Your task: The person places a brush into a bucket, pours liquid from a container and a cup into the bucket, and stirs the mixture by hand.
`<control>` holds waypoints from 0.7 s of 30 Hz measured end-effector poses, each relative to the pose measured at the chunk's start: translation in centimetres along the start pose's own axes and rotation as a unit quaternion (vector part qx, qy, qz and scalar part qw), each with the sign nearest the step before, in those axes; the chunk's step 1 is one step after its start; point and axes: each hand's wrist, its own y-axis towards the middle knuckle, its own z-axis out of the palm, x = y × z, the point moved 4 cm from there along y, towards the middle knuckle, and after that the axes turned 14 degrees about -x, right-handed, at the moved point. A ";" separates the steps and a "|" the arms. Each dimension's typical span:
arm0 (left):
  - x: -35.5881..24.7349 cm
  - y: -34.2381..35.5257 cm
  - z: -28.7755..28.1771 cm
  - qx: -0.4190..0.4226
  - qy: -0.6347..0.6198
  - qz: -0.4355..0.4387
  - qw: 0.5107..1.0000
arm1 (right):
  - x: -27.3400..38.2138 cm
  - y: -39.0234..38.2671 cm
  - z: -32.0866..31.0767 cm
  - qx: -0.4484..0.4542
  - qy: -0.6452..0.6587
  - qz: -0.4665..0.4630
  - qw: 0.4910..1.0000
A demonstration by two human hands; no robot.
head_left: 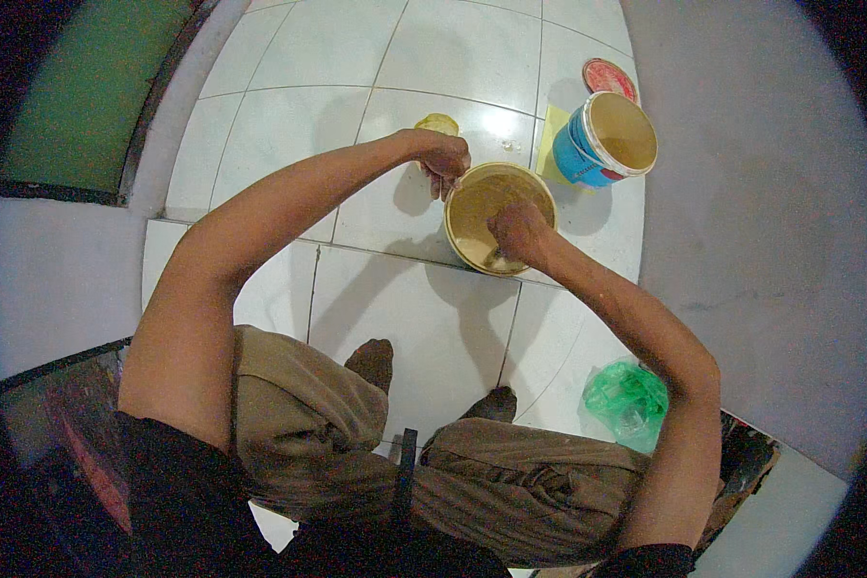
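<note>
My left hand (443, 159) has bent fingers gripping the left rim of a cream bucket (472, 231) on the tiled floor. A small yellow container (437, 123) sits just behind that hand, partly hidden by it. My right hand (518, 231) is down inside the bucket, closed on something pale that I cannot make out, near a beige substance at the bottom. To the right, a blue bucket (578, 149) with a white rim and beige-coated inside stands on a yellow sheet (551, 135).
A red lid (609, 79) lies behind the blue bucket. A green plastic bag (617, 400) is beside my right elbow. The tiled floor (385, 289) has a low step edge under the buckets. Grey walls (761, 193) border it, with a green panel (77, 87) at left.
</note>
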 end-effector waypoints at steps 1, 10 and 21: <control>-0.4 -0.1 0.2 -0.003 0.038 0.009 0.999 | 0.2 -0.3 0.1 0.002 0.001 0.002 1.000; -2.3 2.0 -0.5 0.008 0.022 0.029 0.999 | -1.2 -1.2 0.8 -0.025 0.037 0.010 0.999; -4.4 -0.2 0.7 -0.030 0.047 0.023 0.998 | -2.8 -1.9 0.5 -0.206 0.051 0.049 0.976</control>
